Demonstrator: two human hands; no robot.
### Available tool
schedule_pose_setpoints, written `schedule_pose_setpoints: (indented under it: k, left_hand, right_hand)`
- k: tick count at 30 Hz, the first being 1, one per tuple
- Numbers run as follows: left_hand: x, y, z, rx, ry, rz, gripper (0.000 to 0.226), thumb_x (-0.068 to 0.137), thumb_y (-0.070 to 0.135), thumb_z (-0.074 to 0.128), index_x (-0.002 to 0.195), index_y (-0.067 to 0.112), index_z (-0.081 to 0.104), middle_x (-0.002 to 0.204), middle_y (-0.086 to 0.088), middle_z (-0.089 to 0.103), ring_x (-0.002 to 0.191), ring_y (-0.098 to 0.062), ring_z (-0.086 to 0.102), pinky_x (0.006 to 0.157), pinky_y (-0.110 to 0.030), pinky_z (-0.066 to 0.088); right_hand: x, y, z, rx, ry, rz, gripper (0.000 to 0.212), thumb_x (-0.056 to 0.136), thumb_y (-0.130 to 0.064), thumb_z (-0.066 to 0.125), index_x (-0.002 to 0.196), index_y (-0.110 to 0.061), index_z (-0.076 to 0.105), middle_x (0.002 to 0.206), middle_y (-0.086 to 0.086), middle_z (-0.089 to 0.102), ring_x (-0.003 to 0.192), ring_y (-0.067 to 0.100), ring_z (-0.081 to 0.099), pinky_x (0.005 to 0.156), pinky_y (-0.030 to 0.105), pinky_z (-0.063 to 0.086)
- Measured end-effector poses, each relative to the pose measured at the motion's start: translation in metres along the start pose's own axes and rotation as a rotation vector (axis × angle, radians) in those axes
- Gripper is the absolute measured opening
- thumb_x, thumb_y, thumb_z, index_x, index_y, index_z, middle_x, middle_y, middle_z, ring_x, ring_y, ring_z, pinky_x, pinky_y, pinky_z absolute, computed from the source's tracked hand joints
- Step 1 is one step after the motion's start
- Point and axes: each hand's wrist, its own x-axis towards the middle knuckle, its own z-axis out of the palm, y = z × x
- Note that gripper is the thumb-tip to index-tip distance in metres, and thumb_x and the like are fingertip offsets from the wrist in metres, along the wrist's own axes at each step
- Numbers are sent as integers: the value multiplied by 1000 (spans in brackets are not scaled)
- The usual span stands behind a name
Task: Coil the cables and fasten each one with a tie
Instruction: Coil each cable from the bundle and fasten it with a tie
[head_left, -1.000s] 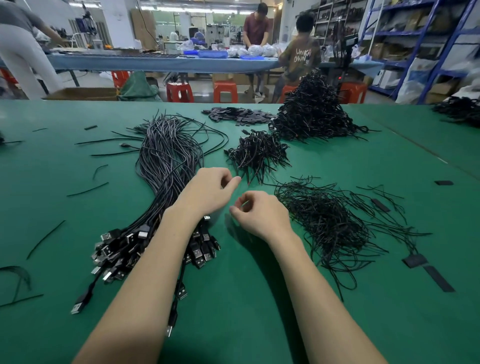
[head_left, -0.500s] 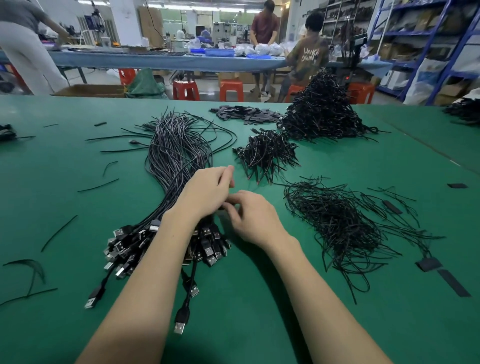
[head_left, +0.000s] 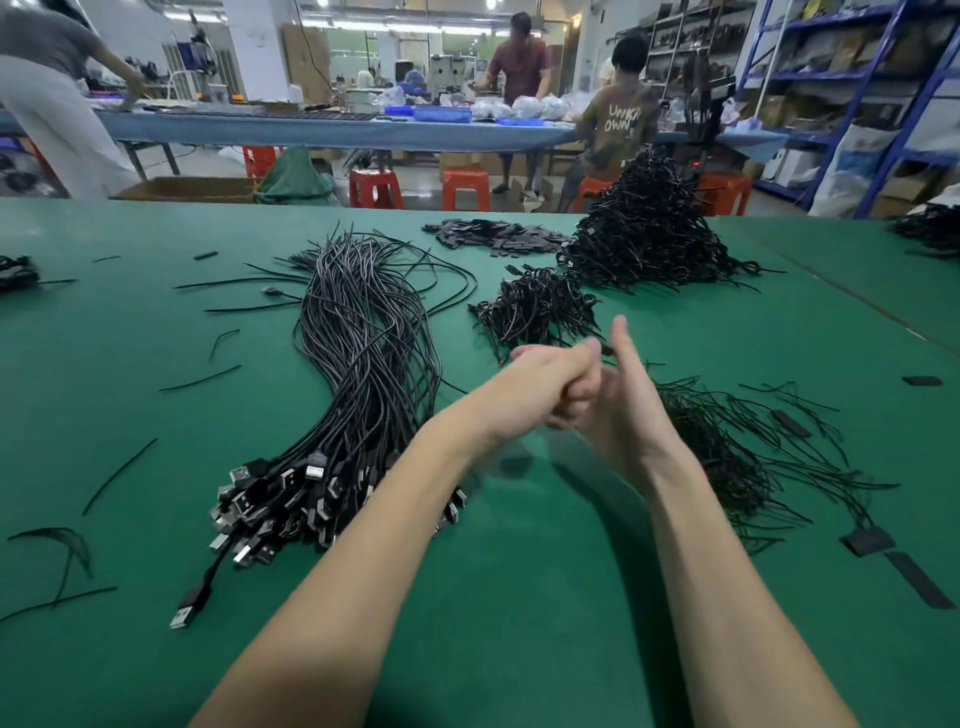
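Observation:
A long bundle of uncoiled black cables lies on the green table, its USB plugs fanned out toward me. Thin black ties lie in a loose heap at the right. Both hands are raised together above the table between these two. My left hand has its fingers curled, pressed against my right hand, whose thumb points straight up. The right fingers are hidden behind the left hand. No cable or tie shows in either hand, and the hands are motion-blurred.
A small pile of coiled cables and a tall pile stand beyond my hands, with flat black strips behind. Stray ties dot the left side. People work at a far table.
Both hands have lifted off the cable plugs and moved up and to the right, meeting in the air. The cable bundle lies where it was.

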Motion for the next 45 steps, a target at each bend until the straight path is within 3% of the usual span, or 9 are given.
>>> schedule_pose_setpoints:
  k: [6,14,18,22,28,33,39,42,45]
  left_hand:
    - [-4,4,-30,-794,280,88,46,109,33,28,65,21,35,55,8,26,49,-10,24,55,-25,25]
    - [-20,-3,-69,-1189,438,60,44,103,21,33,59,25,31,49,10,21,43,-8,13,47,-21,18]
    - [-23,-1,-64,-783,164,-25,52,103,30,38,52,25,31,46,10,20,38,-8,15,41,-21,15]
    - [-17,-6,-43,-33,3,-260,61,108,38,30,75,15,75,76,-6,74,62,-15,70,57,-22,55]
    - [3,-22,-34,-193,525,-185,50,110,34,28,104,9,71,113,-17,73,91,-16,74,84,-27,58]
    - [-9,-12,-51,-796,358,2,55,110,30,24,116,-4,67,119,-21,70,106,-26,71,83,-29,60]
    - [-31,-2,-63,-462,95,-89,49,102,31,43,75,11,78,76,-8,75,57,-13,66,48,-18,49]
    - [-24,-3,-56,30,-83,-283,58,108,35,30,93,5,77,98,-18,76,78,-23,76,59,-20,55]
    - [-9,-11,-45,435,181,-276,54,109,40,29,106,12,75,106,-12,76,96,-23,74,91,-32,56]
  right_hand:
    - [-6,-8,18,-539,-197,51,86,100,-66,14,91,-2,70,109,17,76,117,26,66,117,41,35]
    - [-29,-27,-6,-460,-395,361,22,97,-34,64,106,-14,67,65,0,56,52,13,56,57,26,52]
    - [-20,-15,-21,-695,39,354,17,94,-29,72,103,-14,68,74,-1,58,58,12,45,52,23,40]
    - [-9,-24,-15,-551,393,10,5,99,-22,64,104,-24,65,90,-1,68,59,8,47,48,19,37]
    - [-17,-38,11,-274,-43,-85,14,102,-7,54,97,-15,64,87,15,56,58,10,50,46,17,37]
    - [-24,-17,12,-164,-444,358,17,101,2,49,98,-12,58,89,10,62,74,19,60,70,32,58]
    - [-11,-8,-8,-568,117,124,15,93,-10,68,97,-21,59,63,-8,63,62,16,46,57,27,37]
    - [-6,-13,-2,-533,294,-72,9,92,-19,67,96,-25,61,61,-10,64,66,16,46,63,31,37]
    - [-2,-17,16,-502,341,-145,7,95,-19,63,94,-25,59,74,-5,68,58,10,45,62,29,40]
